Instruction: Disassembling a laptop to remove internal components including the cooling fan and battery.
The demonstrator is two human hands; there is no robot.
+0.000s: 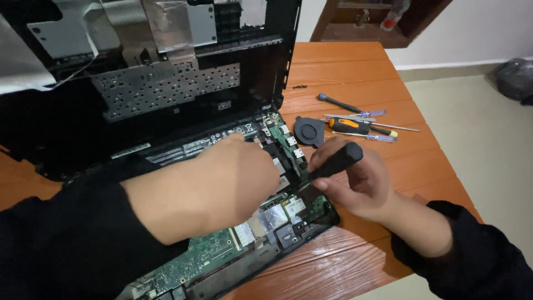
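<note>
An opened laptop (166, 94) lies on a wooden table, its upper shell tilted back and its green circuit board (205, 255) exposed. My left hand (227, 178) rests on the board near the laptop's right side, fingers curled down; what is under it is hidden. My right hand (361, 183) grips a black-handled screwdriver (336, 161), whose tip points down-left into the laptop's right edge next to the port connectors (291, 141). Both arms wear black sleeves.
A round black fan (308, 131) lies on the orange-brown table (355, 72) just right of the laptop. Beyond it lie several screwdrivers, one with an orange and black handle (355, 126). A wooden shelf (377, 22) stands at the back; the floor is to the right.
</note>
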